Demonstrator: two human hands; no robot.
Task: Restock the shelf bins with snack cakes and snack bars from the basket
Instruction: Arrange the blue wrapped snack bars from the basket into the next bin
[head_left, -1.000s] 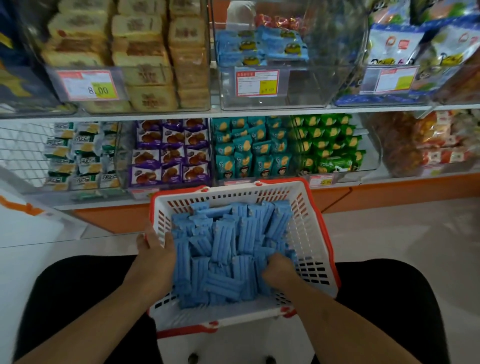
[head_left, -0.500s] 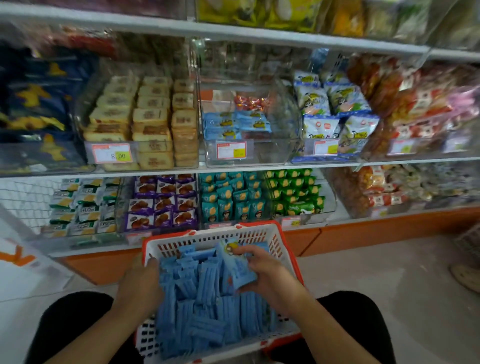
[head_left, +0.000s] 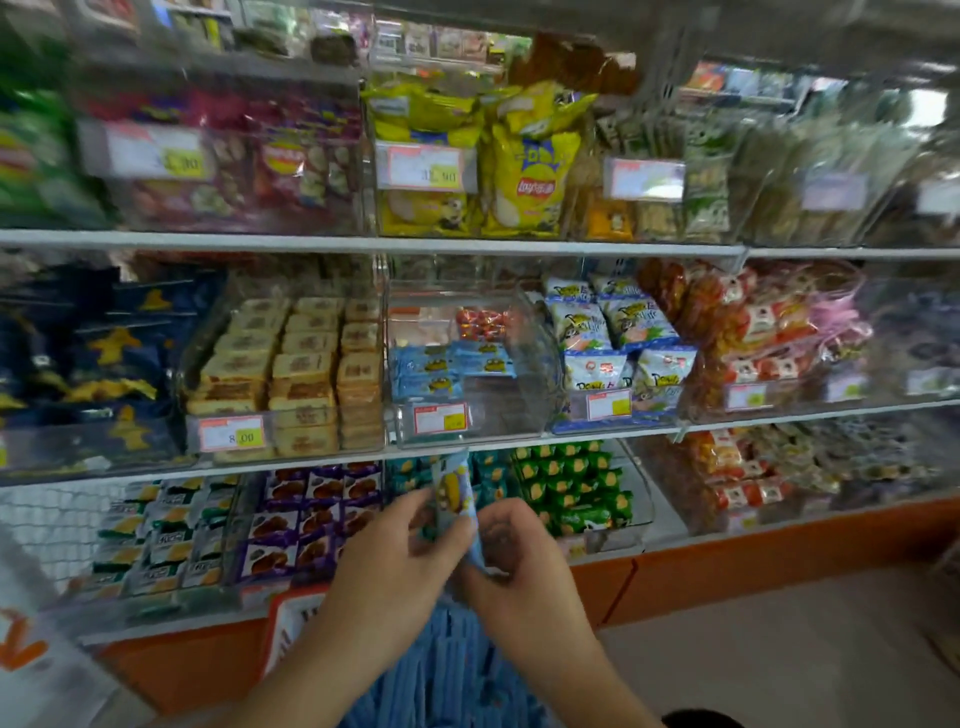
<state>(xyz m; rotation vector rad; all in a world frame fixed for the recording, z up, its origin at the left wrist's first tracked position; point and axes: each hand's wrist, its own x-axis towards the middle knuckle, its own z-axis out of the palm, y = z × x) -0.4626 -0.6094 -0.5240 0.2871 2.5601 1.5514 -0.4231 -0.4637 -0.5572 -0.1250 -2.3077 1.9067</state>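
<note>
Snack pack between both hands, above basket (below half-empty bin)

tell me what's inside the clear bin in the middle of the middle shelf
The clear bin holds a few light blue snack packs at its front left and red-wrapped items behind them; its right side looks bare. The price tag covers part of the bottom front.

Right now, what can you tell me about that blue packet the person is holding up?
The blue packet is a small, glossy plastic snack wrapper, light blue with a yellow picture on its face. It stands roughly upright, tilted slightly, in front of the lower shelf bins. The left hand and right hand both pinch its lower part. Motion blur hides the print.
</note>
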